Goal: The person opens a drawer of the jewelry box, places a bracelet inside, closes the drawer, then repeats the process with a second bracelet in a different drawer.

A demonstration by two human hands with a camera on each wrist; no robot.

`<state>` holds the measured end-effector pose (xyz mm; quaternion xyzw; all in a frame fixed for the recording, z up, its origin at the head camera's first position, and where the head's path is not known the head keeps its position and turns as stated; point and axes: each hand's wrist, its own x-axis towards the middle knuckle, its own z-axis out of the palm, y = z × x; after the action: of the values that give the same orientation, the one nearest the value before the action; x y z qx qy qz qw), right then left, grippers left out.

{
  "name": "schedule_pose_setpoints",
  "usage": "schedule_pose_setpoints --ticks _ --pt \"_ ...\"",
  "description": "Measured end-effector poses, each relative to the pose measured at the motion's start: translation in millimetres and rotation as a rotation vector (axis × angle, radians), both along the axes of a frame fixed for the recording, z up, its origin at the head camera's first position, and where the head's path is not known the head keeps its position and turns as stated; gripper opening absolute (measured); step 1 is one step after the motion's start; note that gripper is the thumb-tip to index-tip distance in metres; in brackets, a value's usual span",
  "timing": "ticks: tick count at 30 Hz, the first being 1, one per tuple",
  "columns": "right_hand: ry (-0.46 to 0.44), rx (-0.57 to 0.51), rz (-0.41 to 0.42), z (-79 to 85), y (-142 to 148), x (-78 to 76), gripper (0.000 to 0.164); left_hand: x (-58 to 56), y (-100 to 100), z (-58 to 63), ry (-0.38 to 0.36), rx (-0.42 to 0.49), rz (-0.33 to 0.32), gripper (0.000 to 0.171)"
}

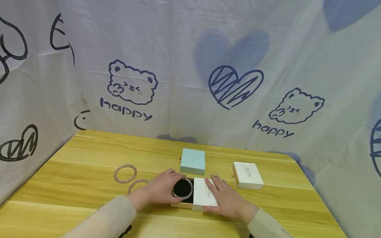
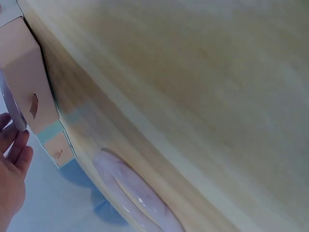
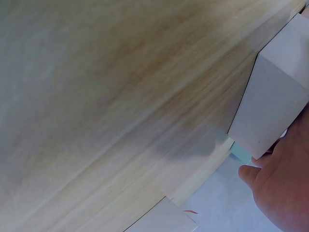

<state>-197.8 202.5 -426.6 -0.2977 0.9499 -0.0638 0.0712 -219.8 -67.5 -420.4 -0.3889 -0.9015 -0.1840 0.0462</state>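
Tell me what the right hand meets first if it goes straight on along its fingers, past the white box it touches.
Probably the light blue box, behind that white box. Depth is unclear, so the right hand might pass above it.

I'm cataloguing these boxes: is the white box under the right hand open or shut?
Open: the white box has its drawer partway out toward the left hand, showing a black interior.
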Motion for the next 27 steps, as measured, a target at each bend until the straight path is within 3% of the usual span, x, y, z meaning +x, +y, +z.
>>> schedule_pose_setpoints --ticks 8,17,27 --pt "0.002 -0.002 0.0 0.8 -0.3 0.9 0.092 -3.9 4.4 3.7 -0.05 -0.007 -0.059 0.06" --pt "-0.016 -0.002 -0.008 1.6 -0.8 1.4 0.092 -8.4 8.3 2.5 -0.185 -0.033 -0.064 0.067" --pt "-0.037 -0.002 -0.029 0.4 -1.1 0.9 0.093 -7.5 6.7 -1.2 -0.115 -0.079 -0.077 0.061"
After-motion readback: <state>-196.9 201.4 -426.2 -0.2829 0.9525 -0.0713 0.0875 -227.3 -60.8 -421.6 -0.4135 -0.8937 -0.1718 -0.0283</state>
